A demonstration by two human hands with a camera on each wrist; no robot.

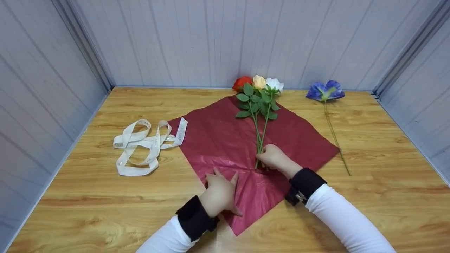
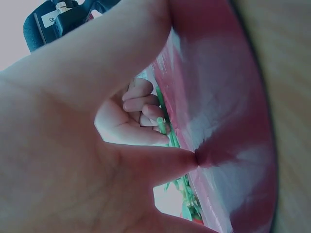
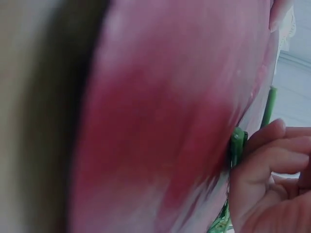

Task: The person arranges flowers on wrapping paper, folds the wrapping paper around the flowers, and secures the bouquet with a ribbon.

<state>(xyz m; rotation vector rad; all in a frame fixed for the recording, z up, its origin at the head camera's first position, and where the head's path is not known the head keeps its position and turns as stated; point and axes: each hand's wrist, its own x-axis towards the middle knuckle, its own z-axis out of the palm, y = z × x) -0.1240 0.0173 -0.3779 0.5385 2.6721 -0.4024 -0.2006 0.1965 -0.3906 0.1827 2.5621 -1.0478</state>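
A dark red sheet of wrapping paper (image 1: 214, 130) lies diagonally on the wooden table. On it rest artificial roses: a red rose (image 1: 242, 83), a cream rose (image 1: 259, 82) and a white rose (image 1: 275, 84), heads past the far corner. My right hand (image 1: 276, 157) pinches their green stems (image 1: 257, 135) near the lower ends; the cut ends show beside its fingers in both wrist views. With fingers spread, my left hand (image 1: 219, 193) presses on the near left part of the paper, and its fingertips touch the sheet in the left wrist view.
A loosely looped white printed ribbon (image 1: 154, 144) lies on the left, one end at the paper's left corner. To the right, a blue-purple flower (image 1: 325, 91) lies with its long stem by the paper's right corner. Grey panel walls (image 1: 225, 42) enclose the table's back and sides.
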